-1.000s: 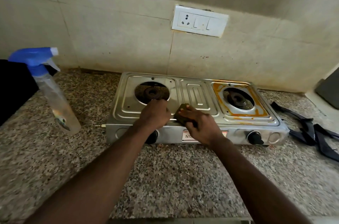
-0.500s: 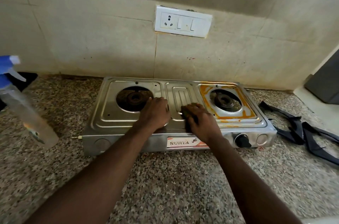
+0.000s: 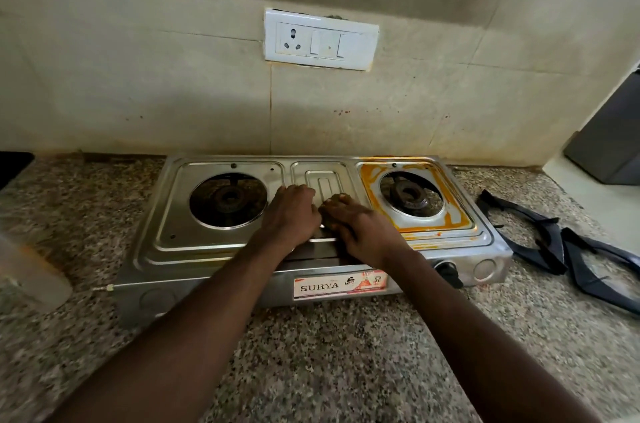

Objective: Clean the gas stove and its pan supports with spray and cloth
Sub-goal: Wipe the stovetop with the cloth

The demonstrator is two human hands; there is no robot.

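A steel two-burner gas stove point(image 3: 207, 242) stands on the granite counter with its pan supports off. Orange stain rings the right burner point(image 3: 410, 197); the left burner point(image 3: 228, 199) is dark and sooty. My right hand point(image 3: 363, 232) grips a dark green scrub pad point(image 3: 334, 201) and presses it on the stove's middle panel. My left hand point(image 3: 292, 211) rests flat on the stove top just left of it, fingers toward the back. Two black pan supports point(image 3: 585, 249) lie on the counter right of the stove. The spray bottle point(image 3: 31, 273) shows blurred at the left edge.
A white socket and switch plate point(image 3: 320, 40) sits on the tiled wall behind. A dark grey box point(image 3: 609, 138) stands at the far right on a pale ledge. A black object point(image 3: 14, 163) is at the far left. Granite counter point(image 3: 311, 363) lies in front.
Both hands have moved from the stove's front edge back onto its middle panel, the right one carrying the scrub pad. The view swung right, pushing the spray bottle to the left edge.
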